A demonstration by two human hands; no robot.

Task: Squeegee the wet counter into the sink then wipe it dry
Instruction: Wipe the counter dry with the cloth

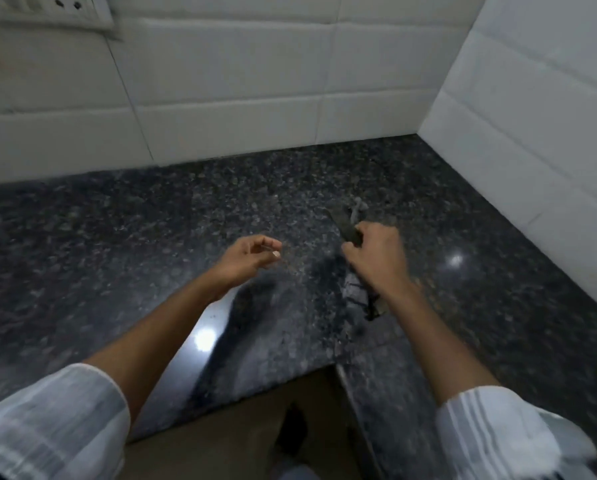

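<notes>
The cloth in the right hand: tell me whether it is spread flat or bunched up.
Bunched. The right hand grips the dark cloth in a fist, ends sticking out above and below, off the counter.

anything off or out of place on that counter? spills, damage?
Nothing clearly wrong. The dark granite counter shows only light glare, no visible puddle or crack, though motion blur hides fine detail. The right hand grips a dark, rag-like item too blurred to identify; the left hand is empty, fingers loosely curled. No sink in view.
</notes>
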